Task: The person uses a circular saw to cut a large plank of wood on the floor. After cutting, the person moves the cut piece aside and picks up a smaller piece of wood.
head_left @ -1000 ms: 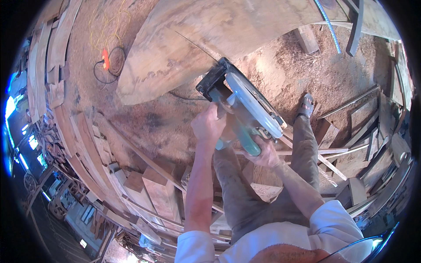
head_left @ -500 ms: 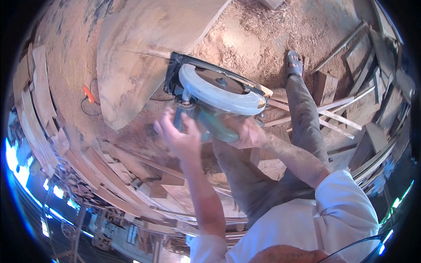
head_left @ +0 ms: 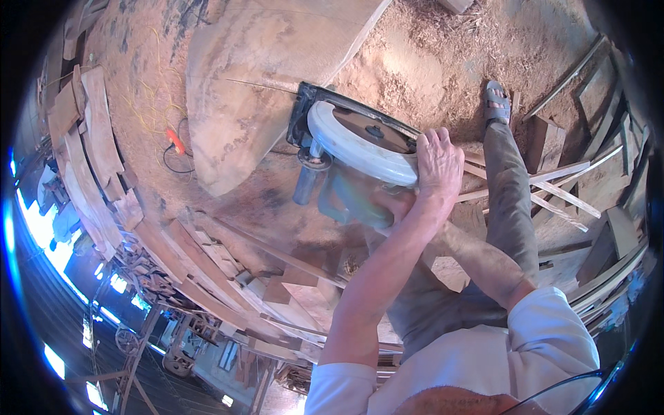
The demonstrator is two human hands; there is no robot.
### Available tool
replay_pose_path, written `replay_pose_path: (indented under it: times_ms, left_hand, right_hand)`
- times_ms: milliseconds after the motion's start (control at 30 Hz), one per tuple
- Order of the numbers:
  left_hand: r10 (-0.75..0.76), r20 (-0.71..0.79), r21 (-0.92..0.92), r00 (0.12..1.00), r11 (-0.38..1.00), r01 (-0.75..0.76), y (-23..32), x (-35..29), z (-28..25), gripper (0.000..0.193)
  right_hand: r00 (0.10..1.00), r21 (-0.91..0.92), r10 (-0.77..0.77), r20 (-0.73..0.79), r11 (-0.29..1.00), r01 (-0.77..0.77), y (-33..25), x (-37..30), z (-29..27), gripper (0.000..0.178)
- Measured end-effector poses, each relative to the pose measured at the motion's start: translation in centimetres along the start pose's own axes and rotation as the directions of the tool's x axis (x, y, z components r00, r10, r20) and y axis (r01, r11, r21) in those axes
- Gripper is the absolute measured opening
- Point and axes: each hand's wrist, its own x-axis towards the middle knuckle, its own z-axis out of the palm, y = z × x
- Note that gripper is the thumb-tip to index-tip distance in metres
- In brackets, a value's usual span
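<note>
A large circular saw [head_left: 360, 153] with a pale blade guard, black base plate and green body sits on the edge of a broad wooden slab [head_left: 235, 131]. A thin dark cut line runs in the slab ahead of the base plate. My right hand [head_left: 395, 207] grips the saw's rear handle, partly hidden behind my left forearm. My left hand [head_left: 440, 166] lies across the rear end of the guard, its fingers curled over it. Free of any hand, the saw's front knob handle [head_left: 304, 185] points toward me.
Sawdust and shavings [head_left: 415, 62] cover the ground. An orange connector [head_left: 176, 142] on a cord lies left of the slab. Stacked boards [head_left: 97, 152] curve along the left, and offcuts [head_left: 567, 197] lie to the right beside my sandalled foot [head_left: 496, 104].
My left hand has moved from beside the front knob handle, rightward to the rear of the blade guard. My right hand stays on the rear handle. The whole view has shifted slightly.
</note>
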Motion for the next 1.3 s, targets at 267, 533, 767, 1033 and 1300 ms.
replay_pose_path:
  times_ms: [267, 533, 767, 1033, 1300]
  left_hand:
    - [-0.421, -0.431, -0.144, 0.798, 0.905, 0.400, -6.1, -6.2, -6.2, 0.104]
    - [-0.632, -0.334, -0.435, 0.700, 0.762, 0.480, -9.2, -7.2, -4.9, 0.135]
    - [-0.632, -0.435, -0.539, 0.641, 0.753, 0.377, -11.1, -7.0, -3.2, 0.132]
    - [-0.640, -0.449, -0.603, 0.623, 0.732, 0.316, -11.2, -6.7, -3.4, 0.130]
    - [-0.670, -0.409, -0.620, 0.620, 0.702, 0.349, -11.7, -6.6, -3.9, 0.130]
  right_hand:
    - [0.936, 0.216, -0.305, -0.174, 0.916, 0.339, 3.1, 1.7, 1.8, 0.040]
    - [0.957, 0.193, -0.289, -0.029, 0.938, 0.289, 2.4, 2.7, 1.4, 0.036]
    - [0.940, 0.229, -0.342, 0.003, 0.915, 0.333, 2.9, 3.9, 2.0, 0.053]
    - [0.950, 0.215, -0.310, 0.032, 0.931, 0.296, 3.3, 4.5, 2.8, 0.054]
    - [0.951, 0.235, -0.308, -0.018, 0.923, 0.303, 3.0, 5.3, 3.4, 0.046]
